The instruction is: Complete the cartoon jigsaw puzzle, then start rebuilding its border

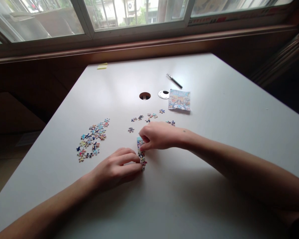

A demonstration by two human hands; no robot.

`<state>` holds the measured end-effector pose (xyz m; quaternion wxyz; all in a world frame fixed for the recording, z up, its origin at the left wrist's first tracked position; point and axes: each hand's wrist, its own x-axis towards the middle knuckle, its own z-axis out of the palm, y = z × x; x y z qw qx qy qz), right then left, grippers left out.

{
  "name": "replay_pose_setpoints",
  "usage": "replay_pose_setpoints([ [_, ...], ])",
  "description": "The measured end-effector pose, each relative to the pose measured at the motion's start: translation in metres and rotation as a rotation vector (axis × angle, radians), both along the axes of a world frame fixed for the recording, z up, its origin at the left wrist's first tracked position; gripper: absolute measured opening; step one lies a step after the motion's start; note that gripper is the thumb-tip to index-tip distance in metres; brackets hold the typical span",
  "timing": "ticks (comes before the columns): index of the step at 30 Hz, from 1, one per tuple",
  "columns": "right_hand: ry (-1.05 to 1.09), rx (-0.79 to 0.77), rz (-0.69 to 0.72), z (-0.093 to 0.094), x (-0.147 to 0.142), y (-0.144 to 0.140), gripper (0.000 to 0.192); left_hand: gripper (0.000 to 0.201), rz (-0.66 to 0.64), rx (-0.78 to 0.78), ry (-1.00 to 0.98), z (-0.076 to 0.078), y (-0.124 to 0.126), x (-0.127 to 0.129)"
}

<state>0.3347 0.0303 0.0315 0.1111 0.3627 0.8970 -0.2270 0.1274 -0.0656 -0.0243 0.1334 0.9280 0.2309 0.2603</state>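
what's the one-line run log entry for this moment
left hand: fingers on lower end of puzzle strip | right hand: pinching strip's upper end | loose pieces pile: left on table | pen: far side

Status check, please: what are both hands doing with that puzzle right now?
Left hand and right hand both pinching the joined puzzle strip. Loose pieces lie left, apart. Nothing between them.

We can read no text anywhere. The printed sheet (179, 100), lying on the desk (214, 139) at about one o'clock from the hands, carries a colourful picture whose top lettering is too blurred to make out; the pen (174, 81) shows no legible marking.
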Motion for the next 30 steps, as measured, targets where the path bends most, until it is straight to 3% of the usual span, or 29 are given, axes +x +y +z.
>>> replay_pose_setpoints([
  [21,-0.026,-0.024,0.013,0.0019,-0.0009,-0.0011,0.028,0.015,0.014,0.009,0.09,0.0047,0.0005,0.0013],
  [30,-0.032,-0.011,0.019,0.0027,-0.0015,-0.0023,0.027,0.015,0.063,-0.006,0.032,0.009,-0.0015,0.004],
])
